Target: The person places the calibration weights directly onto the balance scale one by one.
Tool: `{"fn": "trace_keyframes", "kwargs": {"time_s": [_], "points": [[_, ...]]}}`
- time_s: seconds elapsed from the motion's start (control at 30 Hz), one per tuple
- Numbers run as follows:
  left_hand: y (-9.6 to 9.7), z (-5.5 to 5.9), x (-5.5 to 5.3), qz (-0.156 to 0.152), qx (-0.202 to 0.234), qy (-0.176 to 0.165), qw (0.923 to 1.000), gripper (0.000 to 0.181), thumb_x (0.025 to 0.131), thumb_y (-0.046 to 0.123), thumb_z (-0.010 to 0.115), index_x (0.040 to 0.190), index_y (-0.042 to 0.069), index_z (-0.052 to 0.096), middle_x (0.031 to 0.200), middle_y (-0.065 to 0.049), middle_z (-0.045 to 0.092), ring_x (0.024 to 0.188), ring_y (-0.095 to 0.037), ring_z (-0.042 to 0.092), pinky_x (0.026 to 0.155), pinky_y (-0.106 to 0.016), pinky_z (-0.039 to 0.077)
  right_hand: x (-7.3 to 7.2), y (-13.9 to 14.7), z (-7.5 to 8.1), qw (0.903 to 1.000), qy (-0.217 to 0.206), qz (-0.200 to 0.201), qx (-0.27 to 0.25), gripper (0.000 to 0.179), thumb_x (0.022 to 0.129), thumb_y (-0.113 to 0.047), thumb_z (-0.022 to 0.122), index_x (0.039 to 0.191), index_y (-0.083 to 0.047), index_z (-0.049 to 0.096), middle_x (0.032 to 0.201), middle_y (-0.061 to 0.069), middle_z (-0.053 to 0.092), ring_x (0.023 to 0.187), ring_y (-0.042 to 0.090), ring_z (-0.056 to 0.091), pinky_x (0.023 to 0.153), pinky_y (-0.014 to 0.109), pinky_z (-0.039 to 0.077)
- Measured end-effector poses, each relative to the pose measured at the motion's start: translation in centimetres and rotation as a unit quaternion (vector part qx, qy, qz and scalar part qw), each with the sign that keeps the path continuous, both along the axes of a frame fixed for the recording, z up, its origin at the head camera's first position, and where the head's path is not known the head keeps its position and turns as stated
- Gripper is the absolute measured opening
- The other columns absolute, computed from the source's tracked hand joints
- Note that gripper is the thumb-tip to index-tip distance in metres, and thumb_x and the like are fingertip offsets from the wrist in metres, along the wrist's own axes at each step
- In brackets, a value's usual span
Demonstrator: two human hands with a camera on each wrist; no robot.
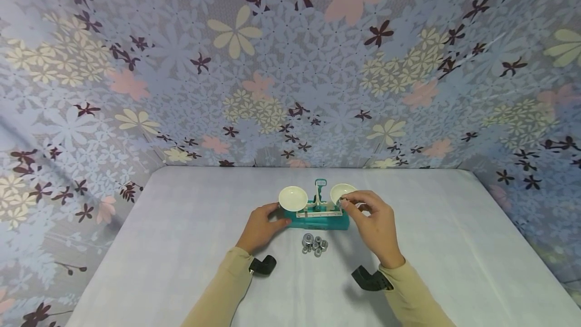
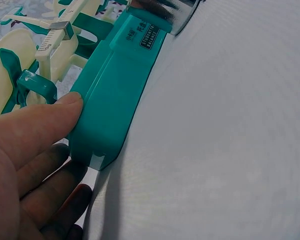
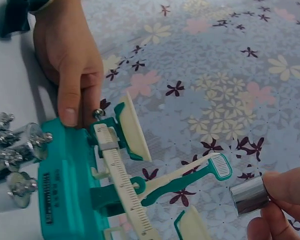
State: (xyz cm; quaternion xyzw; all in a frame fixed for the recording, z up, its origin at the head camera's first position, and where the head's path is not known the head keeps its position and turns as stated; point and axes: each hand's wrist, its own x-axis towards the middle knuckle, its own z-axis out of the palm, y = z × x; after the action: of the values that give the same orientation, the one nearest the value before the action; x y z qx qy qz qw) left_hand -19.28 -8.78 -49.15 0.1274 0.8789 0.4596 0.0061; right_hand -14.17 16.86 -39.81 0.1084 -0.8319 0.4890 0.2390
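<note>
On the left, the left hand (image 1: 260, 228) holds one end of a green scale (image 1: 317, 223), with its thumb on the front. Next is a round white dish (image 1: 292, 199). In the middle, the scale sits on the table (image 1: 431, 246), with shiny metal weights (image 1: 308, 239) bunched just in front of it. Then comes the other dish (image 1: 341, 191). Near it, the right hand (image 1: 375, 222) pinches a small shiny weight (image 3: 249, 195).

The balance (image 1: 317, 222) looks smooth plastic, the weights (image 1: 315, 245) shiny metal.
</note>
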Motion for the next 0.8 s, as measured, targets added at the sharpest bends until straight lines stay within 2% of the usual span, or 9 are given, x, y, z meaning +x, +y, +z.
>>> {"fn": "trace_keyframes", "kwargs": {"time_s": [0.1, 0.33, 0.57, 0.8], "points": [[0.0, 0.0, 0.0, 0.001, 0.001, -0.001, 1.0000, 0.054, 0.080, 0.038, 0.070, 0.125, 0.010, 0.058, 0.128, -0.007, 0.056, 0.124, -0.025, 0.046, 0.106, -0.044, 0.034, -0.9, 0.4, -0.6, 0.9999, 0.001, -0.008, -0.010, 0.010, 0.085, -0.019, 0.069, 0.094, -0.015, 0.071, 0.096, -0.002, 0.065, 0.083, 0.009, 0.056, 0.067, 0.022, 0.045], [0.0, -0.1, -0.1, 0.000, -0.006, -0.002, 1.0000, 0.055, 0.080, 0.038, 0.070, 0.126, 0.011, 0.058, 0.129, -0.006, 0.056, 0.124, -0.024, 0.046, 0.106, -0.043, 0.034, -2.1, 0.8, -1.0, 0.9986, 0.029, -0.023, -0.039, 0.014, 0.084, -0.023, 0.070, 0.093, -0.014, 0.072, 0.095, -0.002, 0.065, 0.081, 0.009, 0.055, 0.066, 0.023, 0.043], [0.0, -0.2, -0.2, 0.002, -0.009, -0.002, 1.0000, 0.055, 0.080, 0.038, 0.070, 0.126, 0.011, 0.058, 0.129, -0.005, 0.055, 0.124, -0.024, 0.046, 0.107, -0.042, 0.034, -2.6, 0.5, -0.5, 0.9981, 0.007, -0.054, -0.030, 0.014, 0.084, -0.024, 0.069, 0.093, -0.014, 0.072, 0.095, -0.002, 0.065, 0.083, 0.011, 0.056, 0.067, 0.024, 0.045], [0.0, -0.3, -0.2, 0.003, -0.009, 0.000, 1.0000, 0.056, 0.080, 0.040, 0.070, 0.127, 0.012, 0.057, 0.130, -0.005, 0.055, 0.124, -0.023, 0.046, 0.107, -0.042, 0.034, -3.9, 1.0, -2.2, 0.9954, 0.054, -0.048, -0.064, 0.012, 0.082, -0.021, 0.071, 0.092, -0.014, 0.073, 0.093, 0.002, 0.066, 0.081, 0.013, 0.055, 0.065, 0.025, 0.043]]}}
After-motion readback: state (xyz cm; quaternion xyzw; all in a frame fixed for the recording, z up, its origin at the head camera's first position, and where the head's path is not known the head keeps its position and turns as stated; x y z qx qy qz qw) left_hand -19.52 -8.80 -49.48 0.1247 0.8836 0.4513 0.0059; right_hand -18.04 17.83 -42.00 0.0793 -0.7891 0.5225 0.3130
